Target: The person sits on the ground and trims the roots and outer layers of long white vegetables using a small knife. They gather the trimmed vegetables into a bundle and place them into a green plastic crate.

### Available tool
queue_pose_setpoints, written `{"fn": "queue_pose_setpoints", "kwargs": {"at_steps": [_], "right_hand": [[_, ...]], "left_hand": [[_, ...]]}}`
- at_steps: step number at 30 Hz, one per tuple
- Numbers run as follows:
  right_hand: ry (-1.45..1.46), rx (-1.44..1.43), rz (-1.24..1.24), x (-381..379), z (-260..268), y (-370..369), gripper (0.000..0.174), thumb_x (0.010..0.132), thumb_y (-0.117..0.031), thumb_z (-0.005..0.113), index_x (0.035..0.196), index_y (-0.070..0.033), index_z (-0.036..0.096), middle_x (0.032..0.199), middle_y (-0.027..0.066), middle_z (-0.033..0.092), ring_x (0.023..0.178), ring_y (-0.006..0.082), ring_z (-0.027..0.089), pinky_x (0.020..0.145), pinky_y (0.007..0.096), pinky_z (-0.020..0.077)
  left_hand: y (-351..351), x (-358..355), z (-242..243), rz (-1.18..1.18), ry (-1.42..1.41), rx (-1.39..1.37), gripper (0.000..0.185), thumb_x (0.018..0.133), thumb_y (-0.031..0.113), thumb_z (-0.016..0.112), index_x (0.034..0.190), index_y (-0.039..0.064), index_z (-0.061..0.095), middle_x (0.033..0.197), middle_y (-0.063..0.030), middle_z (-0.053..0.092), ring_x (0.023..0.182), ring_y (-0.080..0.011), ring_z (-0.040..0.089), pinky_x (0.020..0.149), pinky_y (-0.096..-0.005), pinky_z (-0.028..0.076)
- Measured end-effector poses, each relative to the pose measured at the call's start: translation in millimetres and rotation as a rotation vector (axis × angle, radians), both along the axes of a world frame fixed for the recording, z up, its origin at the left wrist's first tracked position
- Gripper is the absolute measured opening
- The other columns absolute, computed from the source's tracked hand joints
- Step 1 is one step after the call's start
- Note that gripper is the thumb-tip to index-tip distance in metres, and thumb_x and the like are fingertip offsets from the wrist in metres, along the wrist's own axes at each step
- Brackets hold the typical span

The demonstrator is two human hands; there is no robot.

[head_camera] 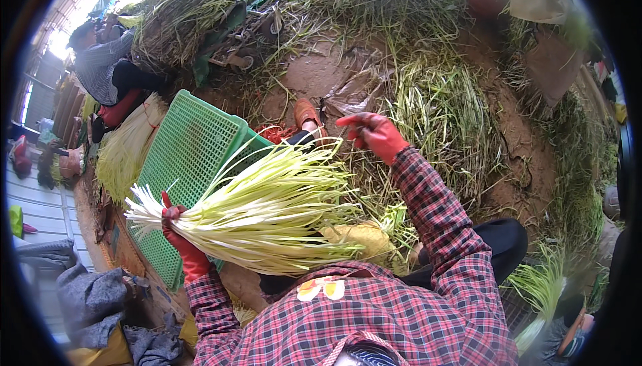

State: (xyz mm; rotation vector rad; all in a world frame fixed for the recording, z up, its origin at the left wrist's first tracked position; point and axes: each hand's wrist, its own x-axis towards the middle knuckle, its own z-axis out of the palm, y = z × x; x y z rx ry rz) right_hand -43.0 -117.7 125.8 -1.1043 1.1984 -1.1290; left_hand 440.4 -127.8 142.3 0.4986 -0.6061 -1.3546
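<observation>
My left hand [180, 240], in a red rubber glove, is closed around the white stalk end of a big bunch of yellow-green chives [266, 210]. The white ends stick out to the left of my fist, and the leaves fan out to the right across my lap. Beneath and behind the bunch is a green perforated plastic crate [190, 140]. My right hand [373, 135], gloved in red too, is raised to the right of the leaf tips, its fingers apart and holding nothing.
Loose leaves [436, 110] lie heaped on the dirt floor ahead. A co-worker [105, 70] sits at upper left beside another tied bunch [130, 150]. A wheeled cart [241, 55] stands beyond the crate. Red ties [276, 132] lie near an orange shoe [305, 112]. More stalks [544, 285] lie at right.
</observation>
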Motion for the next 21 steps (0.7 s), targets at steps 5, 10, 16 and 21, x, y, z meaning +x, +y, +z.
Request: {"fn": "queue_pose_setpoints", "kwargs": {"at_steps": [5, 10, 16, 21], "right_hand": [[0.241, 0.022, 0.347, 48.8, 15.7, -29.2, 0.026, 0.093, -0.026, 0.057, 0.11, -0.009, 0.067, 0.079, 0.0017, 0.062, 0.07, 0.0101, 0.056, 0.065, 0.0264, 0.0472], [0.589, -0.161, 0.421, 73.4, 24.8, -34.7, 0.024, 0.085, -0.032, 0.065, 0.099, -0.014, 0.072, 0.082, 0.008, 0.069, 0.071, 0.0186, 0.065, 0.069, 0.034, 0.0523], [0.825, -0.301, -0.05, 84.0, 3.9, -17.7, 0.015, 0.081, -0.021, 0.063, 0.078, -0.006, 0.066, 0.075, 0.0137, 0.064, 0.068, 0.0285, 0.064, 0.066, 0.0392, 0.0528], [0.625, 0.104, -0.398, 6.0, -30.2, -18.0, 0.022, 0.087, -0.025, 0.06, 0.083, -0.006, 0.069, 0.084, 0.0164, 0.067, 0.075, 0.0217, 0.065, 0.07, 0.0342, 0.0513]], "left_hand": [[2.2, -9.0, 8.2, 0.002, 0.019, 0.04, 0.062, 0.091, 0.011, 0.055, 0.144, -0.003, 0.025, 0.071, 0.0046, 0.045, 0.07, -0.0062, 0.045, 0.088, -0.0211, 0.042], [1.5, -13.4, 12.9, -0.019, 0.108, 0.03, 0.062, 0.091, 0.01, 0.056, 0.144, -0.002, 0.026, 0.07, 0.0046, 0.043, 0.068, -0.0063, 0.042, 0.083, -0.0195, 0.042], [0.8, -4.0, 5.0, -0.005, 0.134, 0.017, 0.061, 0.091, 0.008, 0.055, 0.144, -0.003, 0.026, 0.07, 0.0041, 0.043, 0.069, -0.0068, 0.043, 0.081, -0.0209, 0.043], [0.3, 1.7, 1.4, -0.059, 0.271, 0.02, 0.059, 0.092, 0.007, 0.053, 0.144, -0.002, 0.026, 0.071, 0.0032, 0.045, 0.069, -0.0072, 0.045, 0.083, -0.0229, 0.044]]}}
